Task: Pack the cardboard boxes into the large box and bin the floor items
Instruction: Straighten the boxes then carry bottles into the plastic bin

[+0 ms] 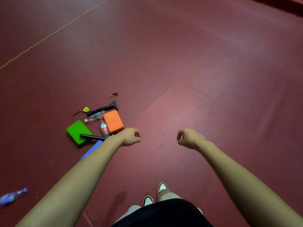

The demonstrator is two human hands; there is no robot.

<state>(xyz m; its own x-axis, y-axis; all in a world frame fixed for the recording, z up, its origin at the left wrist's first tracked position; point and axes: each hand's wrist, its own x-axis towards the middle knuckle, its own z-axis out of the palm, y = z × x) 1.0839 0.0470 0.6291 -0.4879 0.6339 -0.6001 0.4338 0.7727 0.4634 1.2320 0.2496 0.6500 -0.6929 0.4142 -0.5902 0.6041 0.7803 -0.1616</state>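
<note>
While both bare arms reach forward over the dark red floor [196, 54], the left hand [131, 136] hangs at centre frame with its fingers curled loosely inward, nothing in its grasp. Over to the right of centre, the right hand [188, 138] mirrors it, thumb and forefinger nearly meeting in a loose ring, and it holds nothing either!

Look left of centre: there's the clutter on the floor. An orange block [113, 121] lies flat, just beside the left wrist in the frame. Touching its left edge, a clear bottle with a red label [104, 128] lies on its side, and a second clear bottle [93, 118] rests above it. A green block [79, 133] sits further left, with a black rod [91, 136] lying across its right corner. A blue block [92, 149] peeks out from behind the left forearm. At the top of the pile, a yellow tape measure [85, 109] and a black corded tool [105, 107] lie close together.

Down in the lower left corner, well apart from the heap, a blue bottle [14, 196] lies blurred on its side. At bottom centre, two white shoes [162, 187] stand on the floor.
</note>
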